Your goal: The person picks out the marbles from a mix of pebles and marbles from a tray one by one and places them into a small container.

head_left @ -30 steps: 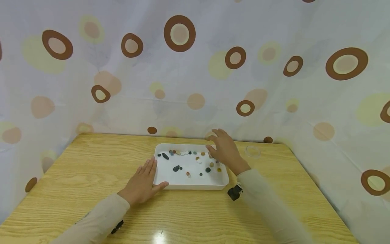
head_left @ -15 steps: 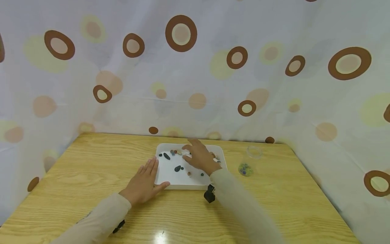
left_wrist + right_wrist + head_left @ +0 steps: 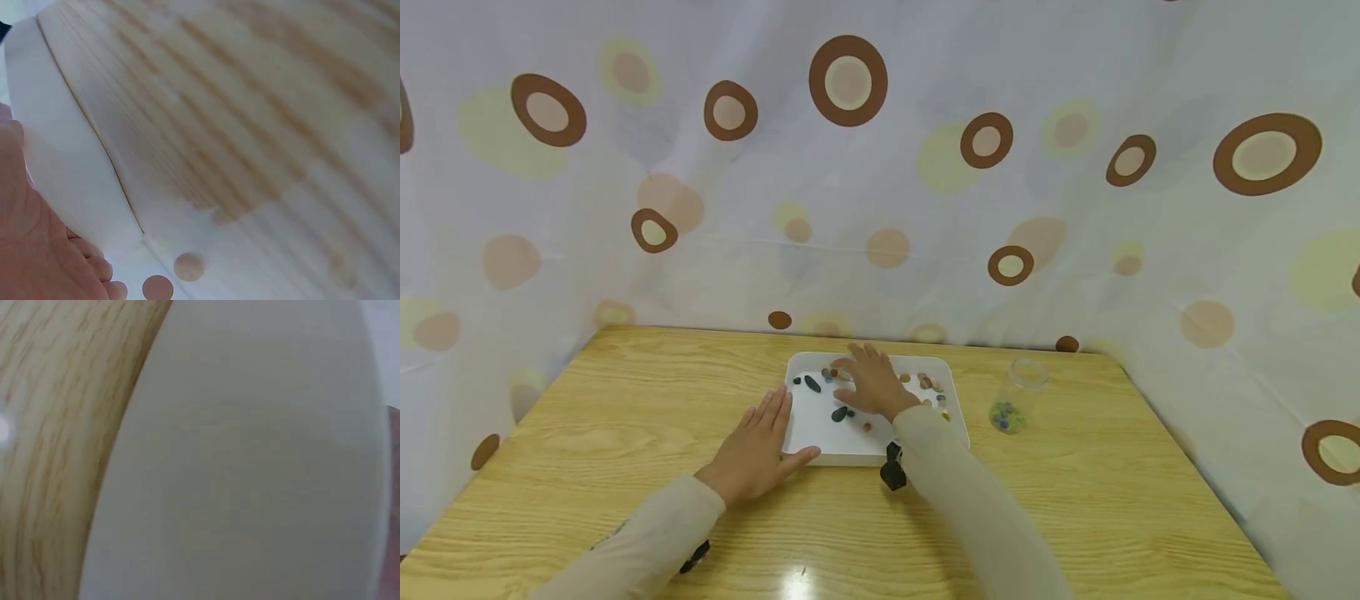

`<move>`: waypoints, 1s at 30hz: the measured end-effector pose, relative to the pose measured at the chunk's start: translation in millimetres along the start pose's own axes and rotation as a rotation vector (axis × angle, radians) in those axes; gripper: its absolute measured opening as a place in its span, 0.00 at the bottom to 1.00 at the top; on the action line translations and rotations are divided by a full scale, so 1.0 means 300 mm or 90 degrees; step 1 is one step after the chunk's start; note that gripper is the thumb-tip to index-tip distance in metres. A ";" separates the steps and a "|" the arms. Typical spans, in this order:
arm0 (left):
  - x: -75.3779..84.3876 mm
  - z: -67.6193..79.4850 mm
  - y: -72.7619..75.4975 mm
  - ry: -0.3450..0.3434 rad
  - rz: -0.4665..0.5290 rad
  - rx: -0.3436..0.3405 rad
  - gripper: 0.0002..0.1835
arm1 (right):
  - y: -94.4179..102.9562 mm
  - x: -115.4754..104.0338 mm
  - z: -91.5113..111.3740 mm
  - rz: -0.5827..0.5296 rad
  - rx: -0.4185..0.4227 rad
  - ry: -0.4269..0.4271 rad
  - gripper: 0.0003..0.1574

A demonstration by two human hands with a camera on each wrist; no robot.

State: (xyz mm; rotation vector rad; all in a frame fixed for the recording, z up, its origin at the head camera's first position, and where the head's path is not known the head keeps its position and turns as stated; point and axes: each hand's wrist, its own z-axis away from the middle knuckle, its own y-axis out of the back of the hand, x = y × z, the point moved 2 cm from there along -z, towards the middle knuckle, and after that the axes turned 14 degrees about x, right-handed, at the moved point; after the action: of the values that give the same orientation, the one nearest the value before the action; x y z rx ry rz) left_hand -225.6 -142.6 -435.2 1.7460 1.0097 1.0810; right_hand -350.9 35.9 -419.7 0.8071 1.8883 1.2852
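Note:
A white tray (image 3: 808, 437) holding scattered small pebbles lies on the table. My left hand (image 3: 748, 454) rests along its left side, fingers straight and thumb by the front edge; the left wrist view has this hand (image 3: 37, 244) beside the tray's wall (image 3: 75, 150). Over the tray's middle is my right hand (image 3: 872, 383), thumb and fingers spread apart, covering some pebbles. Near its thumb lie a dark teardrop-shaped pebble (image 3: 839, 414) and a small reddish pebble (image 3: 867, 427). In the right wrist view the tray wall (image 3: 237, 456) hides most of that hand.
A clear jar (image 3: 1024, 383) with green and blue glass pieces (image 3: 1006, 417) at its bottom stands right of the tray. A long dark pebble (image 3: 812, 383) lies at the tray's left. Behind the wooden table (image 3: 625, 400) hangs a patterned cloth (image 3: 850, 183).
My right hand has swung left from the tray's right end to over its middle, uncovering the jar and the right-hand pebbles. The left hand has stayed at the tray's side.

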 end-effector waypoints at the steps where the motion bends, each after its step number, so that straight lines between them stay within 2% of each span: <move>1: 0.001 -0.001 0.001 0.000 0.001 -0.001 0.52 | -0.004 0.000 -0.002 0.003 -0.002 -0.001 0.28; 8: 0.002 -0.003 0.002 -0.005 -0.001 0.001 0.52 | -0.027 -0.017 -0.008 0.040 -0.014 -0.034 0.27; 13: 0.001 -0.003 -0.002 -0.005 0.000 0.000 0.52 | -0.046 -0.022 -0.006 0.029 -0.002 -0.073 0.26; 20: -0.004 -0.005 -0.004 -0.007 0.000 0.003 0.52 | -0.064 -0.032 -0.018 0.013 0.031 -0.092 0.19; 25: -0.005 -0.003 -0.005 -0.007 0.001 0.003 0.52 | -0.069 -0.059 -0.021 -0.002 0.041 -0.091 0.16; 30: -0.003 -0.001 -0.003 -0.007 0.002 0.006 0.52 | -0.067 -0.073 -0.019 0.010 0.056 -0.078 0.08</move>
State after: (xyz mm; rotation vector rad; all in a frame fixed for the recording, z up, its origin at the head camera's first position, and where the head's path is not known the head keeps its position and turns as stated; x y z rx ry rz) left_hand -226.2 -143.1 -436.3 1.7601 1.0070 1.0688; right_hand -345.5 9.2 -432.7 0.9272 1.8546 1.1428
